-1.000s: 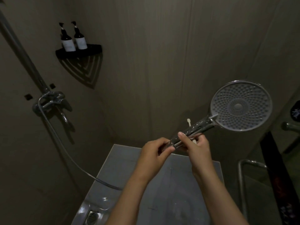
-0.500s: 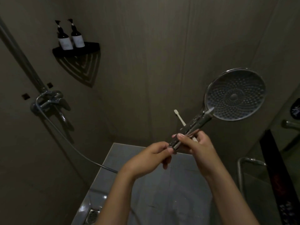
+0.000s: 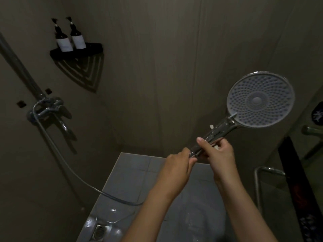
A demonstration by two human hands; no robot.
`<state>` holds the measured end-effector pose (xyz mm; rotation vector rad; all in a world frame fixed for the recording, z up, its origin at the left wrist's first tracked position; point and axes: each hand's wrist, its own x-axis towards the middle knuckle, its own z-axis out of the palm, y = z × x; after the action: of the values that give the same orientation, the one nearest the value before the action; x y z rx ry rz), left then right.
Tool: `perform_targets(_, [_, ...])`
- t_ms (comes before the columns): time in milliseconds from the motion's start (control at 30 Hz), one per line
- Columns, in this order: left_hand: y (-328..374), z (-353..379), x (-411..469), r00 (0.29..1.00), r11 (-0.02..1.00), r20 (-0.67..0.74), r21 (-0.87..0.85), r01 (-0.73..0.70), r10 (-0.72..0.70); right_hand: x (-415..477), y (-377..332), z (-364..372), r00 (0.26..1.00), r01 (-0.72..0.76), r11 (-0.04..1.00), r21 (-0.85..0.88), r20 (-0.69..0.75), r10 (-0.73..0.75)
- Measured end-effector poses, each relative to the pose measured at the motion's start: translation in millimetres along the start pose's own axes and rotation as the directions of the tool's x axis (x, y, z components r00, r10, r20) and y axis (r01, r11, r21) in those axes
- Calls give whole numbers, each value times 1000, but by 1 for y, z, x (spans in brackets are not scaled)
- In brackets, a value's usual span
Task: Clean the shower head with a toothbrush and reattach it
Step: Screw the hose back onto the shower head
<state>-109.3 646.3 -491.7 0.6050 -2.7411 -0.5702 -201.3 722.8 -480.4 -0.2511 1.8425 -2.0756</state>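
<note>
A round chrome shower head [image 3: 260, 100] with a pale nozzle face points toward me at the right, its shiny handle slanting down-left. My right hand [image 3: 218, 154] grips the handle and also holds a white toothbrush [image 3: 211, 127], only its tip showing behind the handle. My left hand [image 3: 178, 165] pinches the handle's lower end, where the hose joins. The grey hose [image 3: 73, 172] runs from under my left arm across the floor and up to the wall tap [image 3: 47, 109].
A black corner shelf [image 3: 76, 51] holds two dark pump bottles [image 3: 70, 39] at upper left. A chrome riser pipe [image 3: 19, 67] climbs the left wall. The wet grey floor has a drain [image 3: 99, 231]. A chrome rail [image 3: 262, 173] and dark cloth [image 3: 297, 180] stand at right.
The shower head's nozzle face has rolled more squarely toward me. The toothbrush, sticking out clearly before, is now mostly hidden behind the handle. Both hands keep their hold.
</note>
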Motion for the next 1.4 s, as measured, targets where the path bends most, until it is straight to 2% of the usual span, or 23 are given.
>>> perform_targets(133, [-1,11,-3,1000,999,-12,-42,-3,3,-7,3,6,994,68,991,-112,-74,-77])
perform_targets(233, [-3,5,-4,997,967,74,-253,-6,25,-7,-1,3,995,54,997,-64,-79,-59])
perform_targets(300, [-5,-3,-2,986,860,163,-508,45,44,-5,-8,0,1000,0,996,86,-11,1])
perform_targets(400, [-4,-14,-2,954,560,279,-810,175,107,-4,-20,-1,976,-94,927,362,216,15])
perform_targets(433, [-3,-18,-3,943,487,305,-848,208,129,-4,-23,-3,958,-119,903,413,286,-4])
perform_targets(533, [-6,-25,-5,918,357,346,-897,262,194,-4,-28,-11,879,-178,870,460,472,-70])
perform_targets(600, [-9,-27,-6,907,294,357,-912,287,222,-2,-27,-15,846,-179,879,442,525,-92])
perform_targets(667, [-11,-28,-6,912,311,353,-908,281,208,0,-24,-15,839,-168,888,428,536,-100])
perform_targets(833, [-10,-25,-7,958,497,279,-841,214,59,1,-18,-14,853,-145,906,397,514,-89])
perform_targets(867, [-10,-23,-7,969,563,243,-806,184,32,1,-18,-14,858,-141,908,395,506,-87])
perform_targets(933, [-10,-22,-8,992,777,129,-625,76,6,0,-18,-13,868,-128,908,399,488,-92])
perform_targets(1000, [-6,-23,-7,999,944,51,-330,7,10,-2,-19,-11,882,-108,911,398,462,-97])
perform_targets(1067, [-5,-24,-6,999,999,-36,-31,-18,17,-3,-19,-8,899,-78,919,386,426,-102])
perform_targets(1133, [-9,-19,-5,990,993,-116,104,-62,74,-5,-18,-4,914,-54,921,385,390,-110])
perform_targets(1167, [-12,-18,-4,986,993,-139,86,-85,97,-6,-17,-3,918,-51,919,391,380,-111])
perform_targets(1200, [-15,-18,-4,986,996,-144,-17,-90,87,-6,-17,-3,918,-58,915,400,382,-109])
perform_targets(1233, [-18,-17,-2,992,977,-117,-199,-78,55,-6,-16,-4,913,-72,908,412,394,-107])
perform_targets(1300, [-20,-21,0,998,817,70,-576,37,4,-5,-15,-9,883,-114,897,428,457,-105])
perform_targets(1333, [-21,-26,0,981,715,193,-689,120,20,-5,-14,-10,863,-135,894,428,494,-106])
perform_targets(1400, [-24,-39,-1,912,591,395,-764,257,114,-4,-12,-12,816,-163,902,401,569,-106])
